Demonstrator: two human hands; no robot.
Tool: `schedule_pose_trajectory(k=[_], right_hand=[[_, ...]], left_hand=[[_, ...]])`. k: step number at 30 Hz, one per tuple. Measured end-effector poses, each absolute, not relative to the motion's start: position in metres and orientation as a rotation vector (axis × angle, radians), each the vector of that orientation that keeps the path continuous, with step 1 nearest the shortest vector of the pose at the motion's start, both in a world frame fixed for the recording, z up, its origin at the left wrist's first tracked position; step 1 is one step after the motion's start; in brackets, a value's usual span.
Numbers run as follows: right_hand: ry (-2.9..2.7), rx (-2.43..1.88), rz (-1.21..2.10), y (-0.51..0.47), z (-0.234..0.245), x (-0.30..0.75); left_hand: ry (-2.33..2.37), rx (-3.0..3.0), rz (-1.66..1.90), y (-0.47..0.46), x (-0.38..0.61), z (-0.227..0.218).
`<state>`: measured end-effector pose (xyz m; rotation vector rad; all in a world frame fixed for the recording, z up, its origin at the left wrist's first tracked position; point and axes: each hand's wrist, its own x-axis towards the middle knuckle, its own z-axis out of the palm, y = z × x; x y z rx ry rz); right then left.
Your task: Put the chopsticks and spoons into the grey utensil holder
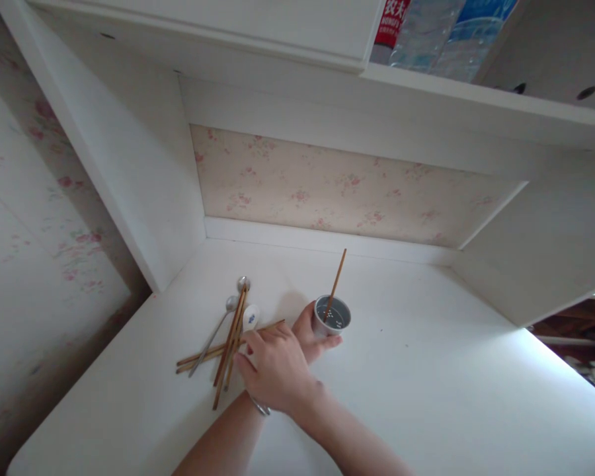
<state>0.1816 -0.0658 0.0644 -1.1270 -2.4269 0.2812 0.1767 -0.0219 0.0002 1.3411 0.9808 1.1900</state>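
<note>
My left hand (308,336) is wrapped around a grey metal cup (319,326) with holes in its bottom. One wooden chopstick (338,277) leans upright inside it. Crossing over my left wrist, my right hand (277,370) has its fingers curled at a loose pile of utensils. A white spoon (250,317) with a blue mark lies right at its fingertips, its handle mostly hidden. What is between the thumb and fingers cannot be made out. Beneath and beside the hand lie several wooden chopsticks (227,354), crossed over each other, and a metal spoon (231,304).
Another metal spoon (244,283) lies at the far end of the pile. The white desktop (426,370) is bounded by a side panel (129,132) on the left and a low back ledge (327,237). Overhead, a shelf (476,92) holds plastic bottles (426,33).
</note>
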Motion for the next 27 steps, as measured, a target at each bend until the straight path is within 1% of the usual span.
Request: schedule_pose_trajectory(k=[6,13,20,27], right_hand=[[-2.632,-1.395,0.294,-0.043,0.052,0.132],[-2.671,-1.431,0.305,-0.033,0.045,0.117],[-2.589,-1.491,0.42,-0.031,0.045,0.116],[-2.5,-1.52,0.538,-0.028,0.033,0.121]], left_hand=[[0.894,1.335,1.252,-0.016,0.184,0.002],[0.88,1.301,1.25,-0.014,0.184,-0.003],[0.857,1.297,1.234,-0.013,0.182,0.0],[0.887,1.303,1.227,-0.014,0.182,0.001]])
